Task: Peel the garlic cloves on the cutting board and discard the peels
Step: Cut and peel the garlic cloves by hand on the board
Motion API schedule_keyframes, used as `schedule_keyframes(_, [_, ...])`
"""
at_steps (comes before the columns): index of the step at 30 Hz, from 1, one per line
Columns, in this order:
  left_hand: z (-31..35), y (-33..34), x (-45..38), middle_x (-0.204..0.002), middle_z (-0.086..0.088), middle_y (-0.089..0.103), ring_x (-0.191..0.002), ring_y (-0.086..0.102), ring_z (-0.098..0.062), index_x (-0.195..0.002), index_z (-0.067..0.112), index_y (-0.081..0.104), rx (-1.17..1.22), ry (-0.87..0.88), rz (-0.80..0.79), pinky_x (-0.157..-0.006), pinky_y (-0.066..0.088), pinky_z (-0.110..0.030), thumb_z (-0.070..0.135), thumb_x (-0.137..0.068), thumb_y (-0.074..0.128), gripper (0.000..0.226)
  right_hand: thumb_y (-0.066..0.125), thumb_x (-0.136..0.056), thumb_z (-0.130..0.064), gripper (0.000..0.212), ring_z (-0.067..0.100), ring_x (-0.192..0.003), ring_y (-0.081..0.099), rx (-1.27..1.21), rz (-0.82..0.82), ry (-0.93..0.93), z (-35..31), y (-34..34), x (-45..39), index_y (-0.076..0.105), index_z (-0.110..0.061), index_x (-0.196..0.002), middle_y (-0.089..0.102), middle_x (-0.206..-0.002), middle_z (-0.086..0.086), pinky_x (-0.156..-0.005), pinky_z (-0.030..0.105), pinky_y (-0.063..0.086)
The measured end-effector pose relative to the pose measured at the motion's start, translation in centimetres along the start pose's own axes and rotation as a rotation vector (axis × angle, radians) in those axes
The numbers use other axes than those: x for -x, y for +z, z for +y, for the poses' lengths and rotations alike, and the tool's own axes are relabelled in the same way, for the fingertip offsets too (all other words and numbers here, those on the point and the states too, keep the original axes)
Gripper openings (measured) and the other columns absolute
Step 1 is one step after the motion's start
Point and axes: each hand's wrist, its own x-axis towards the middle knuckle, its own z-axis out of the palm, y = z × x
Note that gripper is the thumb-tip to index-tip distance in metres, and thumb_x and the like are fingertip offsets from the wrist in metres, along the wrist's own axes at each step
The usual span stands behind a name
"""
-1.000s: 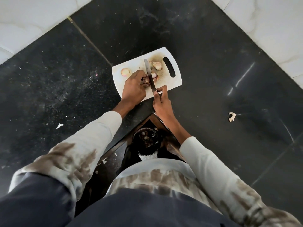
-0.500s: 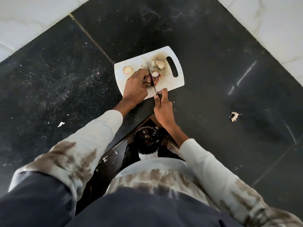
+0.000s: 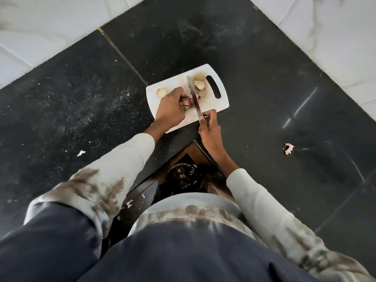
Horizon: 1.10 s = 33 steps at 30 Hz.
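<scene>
A white cutting board (image 3: 215, 103) lies on the black counter. My left hand (image 3: 169, 110) pins a purplish garlic clove (image 3: 189, 101) against the board with its fingertips. My right hand (image 3: 209, 129) grips the handle of a knife (image 3: 193, 92), whose blade lies across the clove and points away from me. Another unpeeled clove (image 3: 199, 84) rests right of the blade near the board's handle slot. A pale clove (image 3: 161, 92) sits at the board's left end, just beyond my left hand.
A loose garlic peel (image 3: 289, 148) lies on the black counter (image 3: 284, 88) to the right. A dark bin (image 3: 182, 177) holding scraps stands below the counter's inner corner, in front of my body. Small white flecks dot the counter on the left. White tiles border the far edges.
The knife blade has slid forward across the held clove, its tip now farther up the board. My left hand stays pressed on the clove.
</scene>
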Motion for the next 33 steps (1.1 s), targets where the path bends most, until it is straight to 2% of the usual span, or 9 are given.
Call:
schedule_keyframes(3, [-0.4, -0.4, -0.4, -0.108, 0.001, 0.067, -0.097, 0.062, -0.02, -0.106, 0.02, 0.056, 0.009, -0.008, -0.032, -0.083, 0.057, -0.039, 0.006, -0.078, 0.067, 0.034, 0.048, -0.109, -0.038, 0.012, 0.017, -0.056, 0.05, -0.072, 0.129, 0.027, -0.7, -2.4, -1.8, 0.044, -0.029, -0.115, 0.055, -0.07, 0.007, -0.051, 0.034, 0.041])
schedule_keyframes(6, [-0.5, -0.6, -0.4, -0.112, 0.002, 0.068, -0.1, 0.064, -0.017, -0.11, 0.022, 0.058, 0.027, 0.005, -0.055, -0.089, 0.058, -0.038, 0.015, -0.081, 0.074, 0.034, 0.05, -0.108, -0.036, 0.019, 0.014, -0.063, 0.061, 0.091, 0.197, 0.021, -0.9, -4.4, -3.9, 0.042, -0.028, -0.123, 0.064, -0.078, -0.002, -0.06, 0.033, 0.049])
schedule_keyframes(11, [-0.7, -1.4, -0.8, -0.114, 0.0, 0.069, -0.103, 0.067, -0.016, -0.119, 0.02, 0.06, 0.079, 0.032, -0.076, -0.092, 0.059, -0.035, 0.025, -0.079, 0.082, 0.046, 0.058, -0.105, -0.027, 0.035, 0.038, -0.1, 0.07, 0.425, 0.303, 0.12, -0.3, -5.9, -5.5, 0.036, -0.023, -0.13, 0.072, -0.111, 0.013, -0.09, 0.052, 0.055])
schedule_keyframes(17, [-0.1, -1.3, -0.9, -0.126, 0.005, 0.067, -0.115, 0.066, -0.013, -0.128, 0.026, 0.057, 0.136, 0.031, -0.036, -0.099, 0.058, -0.026, 0.031, -0.081, 0.088, 0.057, 0.066, -0.099, -0.021, 0.035, 0.035, -0.105, 0.065, 0.48, 0.363, 0.19, 0.8, -7.1, -7.2, 0.04, -0.019, -0.123, 0.067, -0.112, 0.011, -0.084, 0.045, 0.051])
schedule_keyframes(23, [0.5, -0.8, -0.6, -0.136, 0.006, 0.064, -0.126, 0.062, -0.012, -0.135, 0.032, 0.052, 0.116, 0.063, 0.022, -0.102, 0.052, -0.019, 0.026, -0.084, 0.084, 0.06, 0.069, -0.093, -0.019, 0.031, 0.032, -0.116, 0.052, 0.659, 0.422, 0.179, 1.0, -6.4, -8.8, 0.052, -0.017, -0.119, 0.056, -0.126, 0.007, -0.093, 0.047, 0.048])
schedule_keyframes(26, [0.5, -0.5, -0.5, -0.137, 0.004, 0.062, -0.126, 0.061, -0.014, -0.137, 0.032, 0.05, 0.082, 0.068, 0.072, -0.104, 0.054, -0.027, 0.025, -0.085, 0.083, 0.062, 0.068, -0.09, -0.017, 0.03, 0.03, -0.116, 0.047, 0.684, 0.471, 0.127, 0.1, -5.7, -9.2, 0.054, -0.02, -0.116, 0.049, -0.128, 0.006, -0.093, 0.044, 0.043])
schedule_keyframes(28, [0.5, -0.5, -0.4, -0.134, 0.004, 0.063, -0.123, 0.06, -0.014, -0.138, 0.032, 0.049, 0.074, 0.068, 0.108, -0.104, 0.053, -0.029, 0.022, -0.085, 0.082, 0.063, 0.068, -0.093, -0.023, 0.024, 0.024, -0.114, 0.049, 0.595, 0.393, -0.02, -0.8, -4.9, -9.6, 0.058, -0.022, -0.114, 0.053, -0.124, 0.001, -0.095, 0.042, 0.045])
schedule_keyframes(30, [0.6, -0.4, -0.2, -0.133, 0.004, 0.063, -0.123, 0.059, -0.014, -0.14, 0.033, 0.046, 0.076, 0.057, 0.127, -0.102, 0.05, -0.027, 0.021, -0.086, 0.08, 0.065, 0.069, -0.096, -0.025, 0.016, 0.013, -0.105, 0.057, 0.378, 0.181, -0.163, -1.9, -3.9, -10.1, 0.066, -0.023, -0.111, 0.06, -0.114, -0.007, -0.093, 0.036, 0.053])
schedule_keyframes(33, [0.8, -0.2, 0.1, -0.139, 0.003, 0.061, -0.126, 0.059, -0.016, -0.143, 0.031, 0.045, 0.081, 0.044, 0.131, -0.104, 0.05, -0.03, 0.021, -0.089, 0.079, 0.065, 0.074, -0.097, -0.027, 0.025, -0.002, -0.096, 0.063, 0.19, -0.12, -0.201, -3.7, -2.3, -10.2, 0.071, -0.018, -0.12, 0.068, -0.115, -0.01, -0.085, 0.012, 0.052])
